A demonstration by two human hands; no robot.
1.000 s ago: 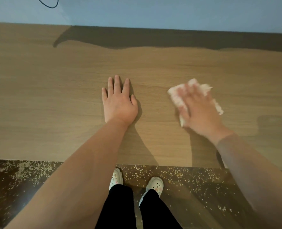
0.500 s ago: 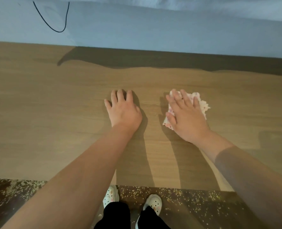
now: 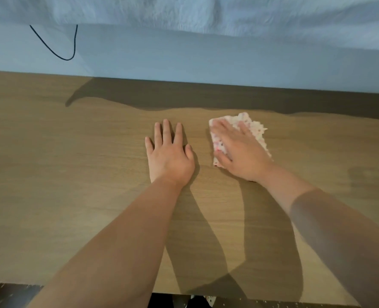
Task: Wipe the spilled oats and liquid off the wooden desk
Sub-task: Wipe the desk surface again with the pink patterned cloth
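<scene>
Head view, 1 entry. Cloth: on the wooden desk, right of centre, pressed flat under the right hand, fingers straight. Left hand: laid flat, empty, just beside it. Even pressure and overlapping strokes are advised. The cloth's long axis seemingly runs toward the wall, but is partly hidden.

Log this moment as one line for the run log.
left hand flat on light wooden desk | right hand presses white pink-speckled cloth onto desk | black cable hangs behind desk
</scene>
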